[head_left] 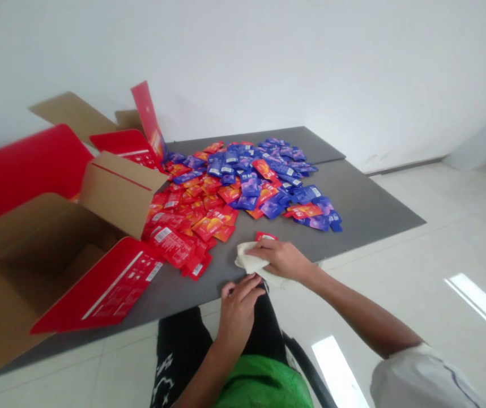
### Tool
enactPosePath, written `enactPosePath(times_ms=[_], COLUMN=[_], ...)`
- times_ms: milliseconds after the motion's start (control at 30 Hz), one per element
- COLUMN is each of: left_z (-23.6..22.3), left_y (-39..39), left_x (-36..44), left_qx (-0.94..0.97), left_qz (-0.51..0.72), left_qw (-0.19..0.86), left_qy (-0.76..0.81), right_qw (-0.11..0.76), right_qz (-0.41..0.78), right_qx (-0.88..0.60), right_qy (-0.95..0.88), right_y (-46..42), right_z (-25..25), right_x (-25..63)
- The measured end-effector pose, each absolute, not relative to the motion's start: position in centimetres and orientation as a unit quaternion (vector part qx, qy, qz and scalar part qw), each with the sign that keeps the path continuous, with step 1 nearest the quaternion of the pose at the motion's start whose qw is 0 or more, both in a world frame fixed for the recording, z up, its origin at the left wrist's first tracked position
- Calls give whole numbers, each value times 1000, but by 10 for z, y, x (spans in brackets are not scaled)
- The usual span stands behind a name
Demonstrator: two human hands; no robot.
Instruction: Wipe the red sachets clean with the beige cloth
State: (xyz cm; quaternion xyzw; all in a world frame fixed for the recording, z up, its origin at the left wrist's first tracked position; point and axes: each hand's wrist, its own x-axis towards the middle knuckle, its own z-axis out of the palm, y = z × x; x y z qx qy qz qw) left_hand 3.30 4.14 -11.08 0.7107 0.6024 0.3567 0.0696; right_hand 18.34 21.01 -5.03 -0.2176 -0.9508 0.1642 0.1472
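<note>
A crumpled cream cloth [252, 262] sits at the near edge of the grey table [366, 201], beside a red sachet [266, 236]. The right hand [281, 259] lies over it, fingers unclenched; the left hand [238, 311] curls, gripping anything or not, unclear.

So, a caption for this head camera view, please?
Right hand on a white cloth beside red and blue sachets.

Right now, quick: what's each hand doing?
Left hand: curled closed, nothing visible in it.
Right hand: on a white cloth, can't tell if gripping it.
</note>
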Motion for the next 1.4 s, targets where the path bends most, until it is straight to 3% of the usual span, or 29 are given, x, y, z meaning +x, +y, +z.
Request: enactPosePath(times_ms=[200,333,500,667,800,967,1200,1300,1400], left_z=[-104,-105,-108,-104,-103,-106,-105,-107,-110], left_y=[41,40,40,39,38,39,39,38,38], left_x=[29,28,27,25,24,25,27,28,29], left_qx=[728,733,726,731,734,731,735,731,723], left_qz=[324,319,329,328,317,311,299,304,317], left_qw=[83,90,105,126,133,135,124,120,116], left_qy=[599,595,595,584,586,593,595,598,602], right_qw=[159,201,153,152,196,133,152,189,164], right_qz=[94,121,178,107,103,160,81,106,148], right_qx=[-332,-281,-227,-319,-295,-213,-325,-279,-216], right_qy=[-925,-931,-945,-929,-930,-955,-930,-936,-951], right_y=[254,229,207,248,234,204,259,234,202], right_z=[-47,-41,-55,-47,-34,-48,-42,-39,-51], right_x=[184,185,182,182,182,178,179,181,182])
